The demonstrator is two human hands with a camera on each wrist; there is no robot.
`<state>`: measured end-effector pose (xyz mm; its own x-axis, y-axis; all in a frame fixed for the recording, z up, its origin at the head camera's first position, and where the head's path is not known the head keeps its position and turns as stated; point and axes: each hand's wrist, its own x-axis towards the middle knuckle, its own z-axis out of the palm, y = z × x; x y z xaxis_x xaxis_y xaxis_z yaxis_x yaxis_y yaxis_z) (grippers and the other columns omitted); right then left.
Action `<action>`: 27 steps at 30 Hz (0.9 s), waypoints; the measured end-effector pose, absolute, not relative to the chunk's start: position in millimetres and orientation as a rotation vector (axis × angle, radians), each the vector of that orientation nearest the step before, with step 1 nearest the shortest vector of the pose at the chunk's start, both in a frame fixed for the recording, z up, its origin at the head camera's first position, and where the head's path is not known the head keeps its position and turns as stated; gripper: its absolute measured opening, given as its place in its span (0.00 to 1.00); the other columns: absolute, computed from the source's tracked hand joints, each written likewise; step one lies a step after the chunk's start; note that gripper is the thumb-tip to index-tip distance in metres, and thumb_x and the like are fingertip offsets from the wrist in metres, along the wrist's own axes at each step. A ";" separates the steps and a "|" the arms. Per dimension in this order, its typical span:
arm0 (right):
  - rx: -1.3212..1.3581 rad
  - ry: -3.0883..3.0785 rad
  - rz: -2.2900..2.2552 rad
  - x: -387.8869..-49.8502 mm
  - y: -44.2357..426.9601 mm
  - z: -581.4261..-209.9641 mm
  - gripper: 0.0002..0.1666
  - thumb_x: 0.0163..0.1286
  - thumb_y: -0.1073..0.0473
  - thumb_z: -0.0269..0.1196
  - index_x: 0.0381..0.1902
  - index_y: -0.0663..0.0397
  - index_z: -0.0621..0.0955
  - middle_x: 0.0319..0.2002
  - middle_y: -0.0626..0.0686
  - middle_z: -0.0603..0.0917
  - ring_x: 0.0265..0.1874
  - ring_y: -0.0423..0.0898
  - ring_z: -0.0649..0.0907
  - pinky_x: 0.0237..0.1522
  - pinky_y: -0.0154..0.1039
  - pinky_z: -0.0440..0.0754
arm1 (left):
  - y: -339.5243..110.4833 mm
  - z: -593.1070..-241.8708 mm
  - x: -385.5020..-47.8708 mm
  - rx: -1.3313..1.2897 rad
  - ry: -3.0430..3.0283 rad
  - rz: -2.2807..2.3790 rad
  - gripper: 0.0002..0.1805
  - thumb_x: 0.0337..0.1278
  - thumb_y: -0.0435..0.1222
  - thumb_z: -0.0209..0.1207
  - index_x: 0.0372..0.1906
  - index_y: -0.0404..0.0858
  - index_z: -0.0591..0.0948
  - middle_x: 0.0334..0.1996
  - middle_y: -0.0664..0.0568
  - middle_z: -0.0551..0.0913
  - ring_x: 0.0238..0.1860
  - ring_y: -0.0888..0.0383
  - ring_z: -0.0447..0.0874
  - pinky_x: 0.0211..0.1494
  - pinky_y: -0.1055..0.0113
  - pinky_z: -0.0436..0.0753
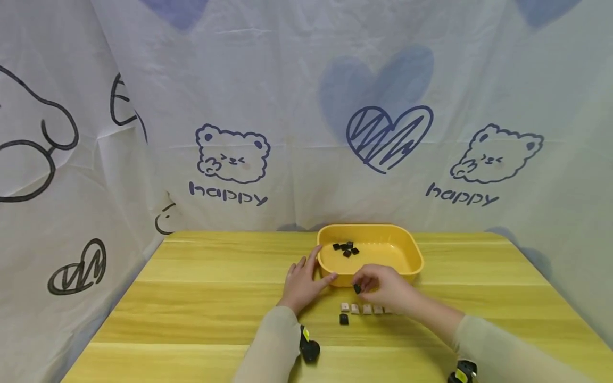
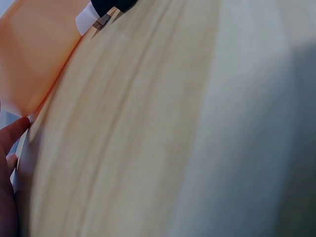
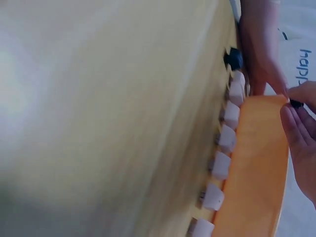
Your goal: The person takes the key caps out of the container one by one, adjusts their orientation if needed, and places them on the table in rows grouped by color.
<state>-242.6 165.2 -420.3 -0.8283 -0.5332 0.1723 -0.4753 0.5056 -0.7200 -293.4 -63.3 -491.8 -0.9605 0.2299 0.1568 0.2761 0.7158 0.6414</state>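
Observation:
My right hand (image 1: 383,287) pinches a small black keycap (image 1: 357,288) between thumb and fingers, just in front of the yellow bin (image 1: 413,266). In the right wrist view the same keycap (image 3: 296,103) is mostly hidden by fingertips. My left hand (image 1: 300,287) rests against the bin's left end, fingers extended and thumb at the front wall. A row of several white keycaps (image 1: 367,309) lies on the table before the bin, partly covered by my right arm. One black keycap (image 1: 344,319) sits in front of the row's left end. Several black keycaps (image 1: 347,254) lie inside the bin, towards its left.
The wood-grain table (image 1: 201,308) extends to both sides of the bin. Behind it hangs a pale cloth (image 1: 306,175) with printed hearts and bears. A dark wrist device (image 1: 309,349) shows on the left wrist and another (image 1: 462,372) on the right.

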 end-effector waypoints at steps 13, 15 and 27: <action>-0.826 2.642 -1.350 -222.5 164.4 -433.3 0.13 0.53 0.71 0.73 0.38 0.60 0.86 0.34 0.47 0.79 0.31 0.42 0.80 0.35 0.34 0.83 | -64.5 -491.7 -295.0 -0.432 -2.851 -1.075 0.48 0.55 0.70 0.52 0.77 0.57 0.52 0.71 0.48 0.65 0.72 0.41 0.57 0.74 0.46 0.45; -0.808 2.701 -1.303 -219.9 164.0 -435.8 0.13 0.52 0.71 0.73 0.37 0.58 0.86 0.32 0.46 0.79 0.29 0.40 0.78 0.31 0.33 0.81 | -64.5 -491.1 -294.8 -0.434 -2.854 -1.071 0.48 0.55 0.69 0.52 0.77 0.57 0.52 0.71 0.48 0.65 0.72 0.41 0.57 0.74 0.46 0.46; -0.552 2.833 -1.153 -205.5 153.2 -450.0 0.13 0.49 0.67 0.75 0.31 0.46 0.85 0.30 0.41 0.81 0.27 0.41 0.76 0.28 0.35 0.76 | -64.6 -491.6 -295.1 -0.434 -2.850 -1.075 0.47 0.56 0.68 0.53 0.77 0.57 0.52 0.71 0.47 0.65 0.71 0.40 0.57 0.74 0.46 0.46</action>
